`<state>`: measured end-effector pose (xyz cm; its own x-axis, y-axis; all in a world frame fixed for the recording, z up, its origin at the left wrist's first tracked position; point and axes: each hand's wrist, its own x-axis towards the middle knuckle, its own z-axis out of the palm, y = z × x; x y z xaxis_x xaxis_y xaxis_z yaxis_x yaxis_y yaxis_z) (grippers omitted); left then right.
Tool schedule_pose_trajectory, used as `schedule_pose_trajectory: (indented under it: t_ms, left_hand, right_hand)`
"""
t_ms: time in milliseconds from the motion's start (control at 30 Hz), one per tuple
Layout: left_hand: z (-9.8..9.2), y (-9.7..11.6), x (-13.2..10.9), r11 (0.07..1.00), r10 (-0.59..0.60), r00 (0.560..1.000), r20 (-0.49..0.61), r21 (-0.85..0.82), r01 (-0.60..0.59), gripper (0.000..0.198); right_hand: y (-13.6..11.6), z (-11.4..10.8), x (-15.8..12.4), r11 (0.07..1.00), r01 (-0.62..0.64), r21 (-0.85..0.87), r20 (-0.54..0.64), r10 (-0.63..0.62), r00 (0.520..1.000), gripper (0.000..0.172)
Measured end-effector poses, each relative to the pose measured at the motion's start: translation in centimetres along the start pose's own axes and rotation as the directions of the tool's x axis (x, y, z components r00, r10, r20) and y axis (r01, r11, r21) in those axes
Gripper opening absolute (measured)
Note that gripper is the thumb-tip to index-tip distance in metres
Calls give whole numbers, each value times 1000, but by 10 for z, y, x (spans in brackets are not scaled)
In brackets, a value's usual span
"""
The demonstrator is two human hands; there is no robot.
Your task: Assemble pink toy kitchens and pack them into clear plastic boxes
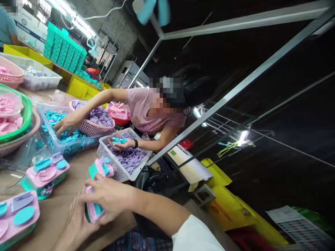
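Observation:
Both my hands grip one pink and teal plastic toy set (93, 209) just above the brown table (60, 209). My right hand (110, 197) wraps over its top, fingers curled. My left hand (75, 226) cups it from below. Another pink and teal set (102, 168) stands just beyond my hands, and two more lie at the left (45, 174) (18, 216).
Across the table a person in a pink shirt reaches one hand (65, 123) into a clear bin of teal pieces (65, 136) and holds teal pieces over a white basket of purple pieces (125, 157). A pink basket of purple pieces (91, 120) stands behind. Green and pink bowls (15, 122) sit at left.

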<state>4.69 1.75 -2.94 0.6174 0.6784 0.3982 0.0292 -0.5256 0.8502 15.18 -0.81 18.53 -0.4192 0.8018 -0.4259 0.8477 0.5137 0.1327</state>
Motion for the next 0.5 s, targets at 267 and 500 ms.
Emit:
schedule_pose_trajectory:
  t_ms: [267,500]
  left_hand:
    - [-18,29,1,991,-113,975,192,-55,126,101]
    - [-21,35,-1,978,-150,966,211,-110,176,96]
  right_hand:
    - [3,29,-26,939,-80,335,-69,110,992,86]
    - [0,38,-31,911,-106,399,-41,133,990,86]
